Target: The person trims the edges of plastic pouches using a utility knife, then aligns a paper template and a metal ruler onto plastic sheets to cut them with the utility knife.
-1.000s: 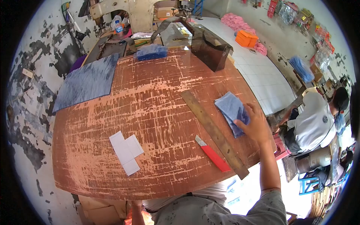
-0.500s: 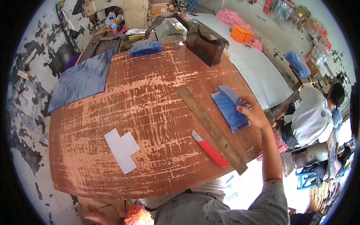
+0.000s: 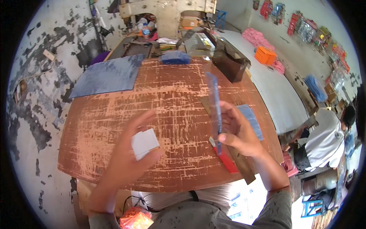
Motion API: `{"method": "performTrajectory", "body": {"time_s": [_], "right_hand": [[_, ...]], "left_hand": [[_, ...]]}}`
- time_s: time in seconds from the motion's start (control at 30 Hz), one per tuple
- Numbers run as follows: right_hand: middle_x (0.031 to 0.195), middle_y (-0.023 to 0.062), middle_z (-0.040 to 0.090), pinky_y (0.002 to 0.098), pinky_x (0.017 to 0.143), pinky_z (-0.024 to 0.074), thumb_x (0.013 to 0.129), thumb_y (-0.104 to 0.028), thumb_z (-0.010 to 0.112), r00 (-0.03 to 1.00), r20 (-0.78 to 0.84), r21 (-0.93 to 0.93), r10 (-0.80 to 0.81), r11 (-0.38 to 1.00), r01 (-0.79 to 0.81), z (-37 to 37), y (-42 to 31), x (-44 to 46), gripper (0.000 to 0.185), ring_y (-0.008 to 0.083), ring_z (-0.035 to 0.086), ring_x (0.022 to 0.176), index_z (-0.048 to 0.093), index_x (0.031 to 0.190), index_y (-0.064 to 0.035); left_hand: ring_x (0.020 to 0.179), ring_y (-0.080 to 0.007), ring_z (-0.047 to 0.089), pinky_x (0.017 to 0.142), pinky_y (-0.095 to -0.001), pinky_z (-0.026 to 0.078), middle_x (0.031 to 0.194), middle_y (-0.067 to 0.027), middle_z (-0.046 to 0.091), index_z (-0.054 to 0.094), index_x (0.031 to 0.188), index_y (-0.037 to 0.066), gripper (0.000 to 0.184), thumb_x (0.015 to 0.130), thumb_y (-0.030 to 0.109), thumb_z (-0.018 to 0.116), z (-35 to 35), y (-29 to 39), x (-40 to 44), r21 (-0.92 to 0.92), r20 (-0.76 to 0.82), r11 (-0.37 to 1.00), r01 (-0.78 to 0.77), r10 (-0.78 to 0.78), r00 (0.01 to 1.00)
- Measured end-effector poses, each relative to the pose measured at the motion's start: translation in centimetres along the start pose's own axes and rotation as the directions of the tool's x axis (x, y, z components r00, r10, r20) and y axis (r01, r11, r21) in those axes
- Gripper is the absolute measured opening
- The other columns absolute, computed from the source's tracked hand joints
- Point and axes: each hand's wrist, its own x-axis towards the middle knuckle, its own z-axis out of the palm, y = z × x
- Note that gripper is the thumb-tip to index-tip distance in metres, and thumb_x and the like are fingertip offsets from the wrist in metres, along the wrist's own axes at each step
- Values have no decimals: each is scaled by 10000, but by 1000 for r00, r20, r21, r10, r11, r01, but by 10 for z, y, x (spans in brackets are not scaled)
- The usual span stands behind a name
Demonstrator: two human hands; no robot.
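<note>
A thin blue sheet (image 3: 215, 107) stands nearly edge-on in my right hand (image 3: 238, 131), above the ruler and the cutter. Below and behind that hand lies a stack of blue pieces (image 3: 249, 121). My left hand (image 3: 131, 152) hovers over the white paper template (image 3: 145, 143) with fingers apart, holding nothing, and hides part of it. The red cutter (image 3: 228, 160) lies beside the long metal ruler (image 3: 246, 166), which is partly covered by my right hand and the sheet.
On the scratched brown table (image 3: 175, 160) are a large blue sheet (image 3: 110, 76) at the back left, a blue stack (image 3: 174, 58) at the back and a dark translucent piece (image 3: 230, 63). A seated person (image 3: 324, 133) is at the right.
My right hand has lifted a blue sheet off the stack and moved left with it. My left hand has come up over the table to the template. The view has shifted.
</note>
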Motion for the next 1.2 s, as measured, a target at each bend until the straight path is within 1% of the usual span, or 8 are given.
{"method": "performTrajectory", "body": {"time_s": [0.13, 0.2, 0.23, 0.4, 0.57, 0.77, 1.1, 1.2], "right_hand": [[1579, 133, 454, 487, 1203, 432, 876, -192, 879, 972, 181, -32, -147, 987, 156, 28, -21, 37, 928, 286, 488, 1447, 343, 1623, -67], [1579, 139, 452, 498, 1204, 443, 872, -168, 874, 967, 208, 5, -150, 988, 152, 36, -40, 50, 919, 295, 490, 1448, 347, 1620, -73], [1574, 145, 454, 493, 1202, 444, 867, -158, 874, 959, 206, 20, -193, 981, 193, 37, -50, 58, 921, 296, 495, 1443, 348, 1617, -69], [1528, 159, 478, 482, 1189, 451, 840, -131, 883, 899, 294, -1, -325, 940, 341, 16, -67, 98, 930, 289, 521, 1408, 357, 1604, -67], [1513, 156, 495, 465, 1188, 435, 827, -115, 884, 914, 262, 22, -311, 948, 316, 13, -73, 121, 928, 284, 518, 1400, 373, 1600, -71], [1537, 174, 469, 473, 1166, 453, 844, -175, 903, 866, 141, 11, -479, 876, 482, 9, -52, 141, 945, 308, 506, 1422, 357, 1605, -50], [1533, 203, 489, 482, 1165, 472, 840, -126, 916, 933, 152, -155, -327, 924, 350, -8, -43, 150, 967, 296, 571, 1381, 338, 1612, -50], [1517, 197, 516, 471, 1156, 480, 841, -134, 916, 951, 128, -180, -282, 936, 302, -9, -41, 154, 954, 295, 578, 1374, 354, 1606, -47]], "left_hand": [[1494, -369, 458, 1224, -530, 380, 1623, -255, 423, 288, 1645, 20, 1023, 883, 369, 875, 25, 23, 63, -72, 75, 989, -131, 136, 988], [1478, -384, 474, 1234, -562, 373, 1578, -277, 454, 247, 1639, 7, 1073, 863, 368, 894, 26, 28, 84, -260, 78, 946, -194, 221, 972], [1437, -388, 520, 1202, -561, 424, 1526, -261, 503, 244, 1628, 16, 1088, 842, 350, 917, 19, 32, 91, -132, 69, 962, -238, 249, 966], [1421, -385, 536, 1180, -538, 448, 1505, -256, 529, 253, 1631, 16, 1128, 805, 345, 947, 8, 51, 116, -173, -14, 952, -253, 254, 967], [1425, -383, 529, 1194, -525, 422, 1518, -258, 526, 252, 1646, 12, 1162, 786, 344, 960, -11, 52, 150, -90, 9, 938, -335, 337, 941], [1447, -368, 502, 1190, -507, 428, 1521, -235, 524, 260, 1648, 14, 1203, 741, 321, 989, -12, 47, 181, -141, 62, 917, -373, 384, 921], [1478, -358, 461, 1204, -541, 409, 1548, -193, 485, 263, 1663, 65, 1258, 682, 288, 1018, -2, 9, 205, -332, 147, 930, -159, 218, 965], [1405, -321, 544, 1135, -481, 522, 1482, -202, 552, 307, 1632, 43, 1105, 782, 266, 977, -2, -2, 210, -266, 149, 941, -209, 254, 956]]}}
